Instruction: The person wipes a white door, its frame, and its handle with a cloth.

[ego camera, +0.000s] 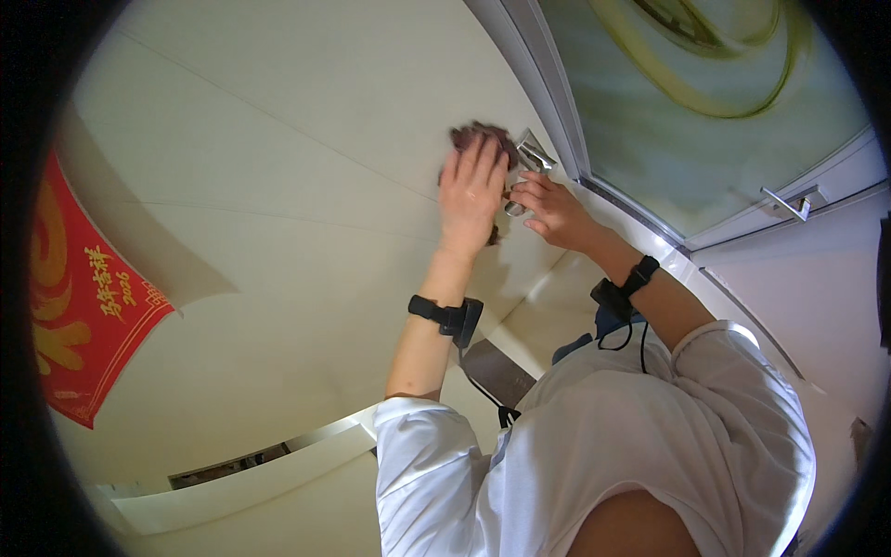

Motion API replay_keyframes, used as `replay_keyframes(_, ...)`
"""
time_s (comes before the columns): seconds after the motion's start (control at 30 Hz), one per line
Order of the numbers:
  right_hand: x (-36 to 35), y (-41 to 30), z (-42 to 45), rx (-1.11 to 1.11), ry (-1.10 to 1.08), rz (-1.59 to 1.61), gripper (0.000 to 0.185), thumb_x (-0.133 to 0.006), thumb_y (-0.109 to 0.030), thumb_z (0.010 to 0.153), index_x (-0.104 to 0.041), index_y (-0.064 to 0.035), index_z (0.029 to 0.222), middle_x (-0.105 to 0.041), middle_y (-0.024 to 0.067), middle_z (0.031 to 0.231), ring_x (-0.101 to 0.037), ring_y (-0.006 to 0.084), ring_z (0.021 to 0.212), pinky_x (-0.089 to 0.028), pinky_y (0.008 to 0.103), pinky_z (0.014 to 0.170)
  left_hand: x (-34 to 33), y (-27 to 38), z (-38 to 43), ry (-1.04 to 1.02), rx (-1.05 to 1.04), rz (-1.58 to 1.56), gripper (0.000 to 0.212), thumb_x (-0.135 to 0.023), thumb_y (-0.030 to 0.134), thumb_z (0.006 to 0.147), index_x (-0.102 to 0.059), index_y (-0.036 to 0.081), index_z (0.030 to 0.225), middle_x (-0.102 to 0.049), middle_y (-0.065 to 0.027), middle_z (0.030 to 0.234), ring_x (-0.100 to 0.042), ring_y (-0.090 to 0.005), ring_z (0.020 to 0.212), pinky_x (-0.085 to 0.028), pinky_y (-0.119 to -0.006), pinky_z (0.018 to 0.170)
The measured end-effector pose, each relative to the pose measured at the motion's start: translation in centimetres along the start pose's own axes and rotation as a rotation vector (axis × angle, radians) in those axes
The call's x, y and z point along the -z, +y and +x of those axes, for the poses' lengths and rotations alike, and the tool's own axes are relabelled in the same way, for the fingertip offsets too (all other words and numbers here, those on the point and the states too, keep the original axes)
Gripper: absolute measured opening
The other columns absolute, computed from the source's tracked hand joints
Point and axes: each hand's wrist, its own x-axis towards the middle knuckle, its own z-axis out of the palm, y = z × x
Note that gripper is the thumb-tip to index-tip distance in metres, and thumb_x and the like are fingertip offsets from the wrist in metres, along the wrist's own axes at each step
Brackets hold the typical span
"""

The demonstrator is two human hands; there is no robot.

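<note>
My left hand (474,198) lies flat, fingers extended, over a crumpled dark brown cloth (480,132) against the pale tiled wall (313,230). A darker scrap of what looks like the same cloth shows below the palm. Right beside it, a chrome wall fitting (534,152) sticks out near the door frame. My right hand (555,209) has its fingertips at a rounded chrome end (515,208) below that fitting. Whether the fingers grip it or only touch it is unclear. The cloth's middle is hidden under my left hand.
A frosted glass door (668,146) with a lever handle (793,204) stands at the right in a grey frame (550,76). To the left hangs a red sheet (104,306) with gold writing. A pale ledge (278,466) with a dark slot runs below.
</note>
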Motion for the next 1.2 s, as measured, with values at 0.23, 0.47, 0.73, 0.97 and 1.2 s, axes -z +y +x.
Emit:
replay_keyframes(0.23, 0.7, -0.6, 0.5, 0.004, -0.001, -0.029, 0.049, -0.071, -0.009, 0.072, -0.057, -0.0055, 0.119, -0.057, 0.0116, 0.122, -0.045, 0.0361, 0.131, -0.044, 0.0458, 0.102, 1.6, 0.1, 2.6, -0.009, -0.029, 0.115, 0.038, -0.057, 0.011, 0.083, -0.065, 0.009, 0.120, -0.057, -0.0099, 0.137, -0.048, -0.0301, 0.132, -0.035, -0.050, 0.111)
replay_keyframes(0.47, 0.6, 0.0, 0.2, 0.020, 0.025, -0.031, 0.052, -0.072, -0.010, 0.072, -0.057, -0.0051, 0.121, -0.058, 0.0130, 0.123, -0.044, 0.0367, 0.132, -0.044, 0.0468, 0.102, 2.7, -0.5, 2.6, 0.052, 0.019, 0.079, 0.038, -0.057, 0.011, 0.083, -0.065, 0.009, 0.120, -0.057, -0.0080, 0.137, -0.049, -0.0291, 0.131, -0.035, -0.051, 0.112)
replay_keyframes(0.73, -0.1, 0.0, 0.1, 0.017, -0.012, -0.051, 0.057, -0.073, -0.014, 0.076, -0.053, -0.0086, 0.129, -0.057, 0.0116, 0.126, -0.042, 0.0365, 0.135, -0.044, 0.0480, 0.102, 1.2, 0.2, -2.5, -0.113, -0.053, 0.087, 0.037, -0.058, 0.012, 0.083, -0.066, 0.007, 0.118, -0.058, -0.0090, 0.136, -0.047, -0.0296, 0.134, -0.030, -0.052, 0.116)
replay_keyframes(0.97, 0.3, -0.2, 0.0, -0.044, -0.016, -0.056, 0.060, -0.076, -0.007, 0.075, -0.051, -0.0133, 0.129, -0.055, 0.0069, 0.130, -0.041, 0.0357, 0.137, -0.044, 0.0503, 0.099, 5.2, -1.3, 1.2, 0.235, 0.161, 0.187, 0.035, -0.062, 0.016, 0.085, -0.067, 0.011, 0.120, -0.058, -0.0081, 0.132, -0.049, -0.0310, 0.131, -0.037, -0.055, 0.106)
replay_keyframes(1.2, 0.6, -1.7, 0.6, -0.119, -0.100, -0.055, 0.060, -0.075, -0.003, 0.078, -0.052, -0.0117, 0.132, -0.057, 0.0095, 0.130, -0.038, 0.0381, 0.139, -0.040, 0.0473, 0.108, 4.1, -1.3, -1.1, 0.061, 0.062, 0.084, 0.044, -0.063, 0.004, 0.080, -0.065, 0.012, 0.123, -0.058, -0.0078, 0.133, -0.047, -0.0329, 0.133, -0.037, -0.055, 0.107)
